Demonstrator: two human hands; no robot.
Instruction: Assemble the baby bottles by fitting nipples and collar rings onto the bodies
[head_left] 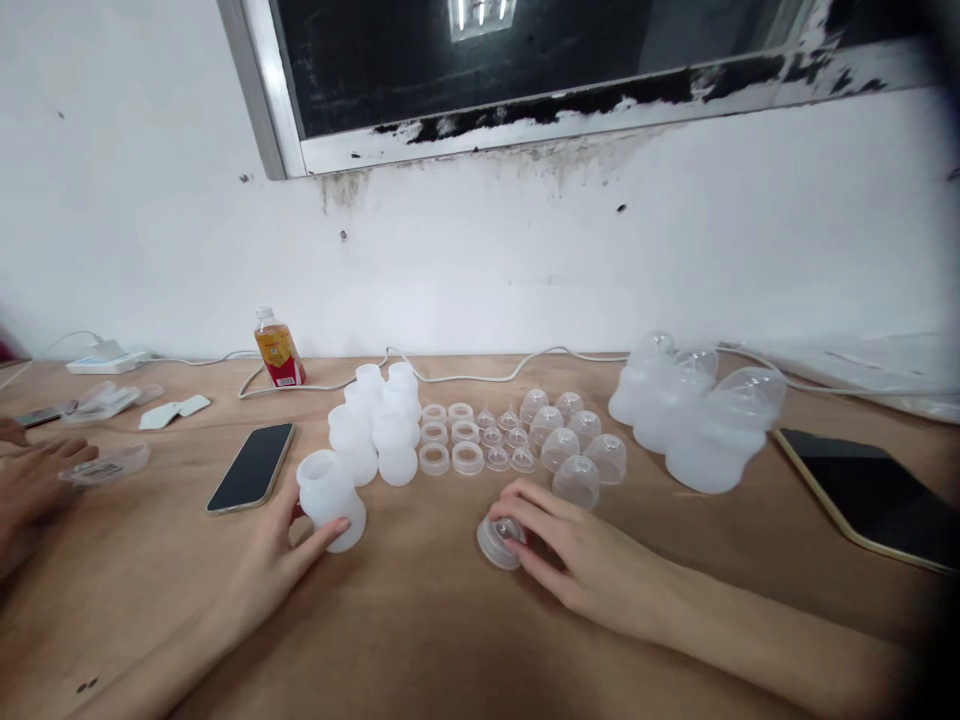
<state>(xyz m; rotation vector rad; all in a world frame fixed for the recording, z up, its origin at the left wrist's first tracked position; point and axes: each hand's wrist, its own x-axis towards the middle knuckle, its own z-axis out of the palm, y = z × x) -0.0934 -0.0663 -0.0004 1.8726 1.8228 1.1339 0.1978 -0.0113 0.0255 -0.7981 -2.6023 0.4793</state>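
Observation:
My left hand (274,560) is closed around a frosted white baby bottle (330,500), which has no top on it and tilts slightly. On the table's near middle, my right hand (566,545) pinches a clear bottle nipple seated in a collar ring (495,545). Behind the left hand stand rows of white bottles (396,445). Beside them lie several loose collar rings (468,459), then small clear nipples (496,458). Clear dome caps (576,482) are grouped just beyond my right hand.
Capped bottles (709,440) stand at the right, near a large dark-screened device (877,490). A phone (253,467) lies left of the bottles. Farther back are a drink bottle (279,350) and a white cable (480,378) along the wall. Another person's hand (37,475) is at far left.

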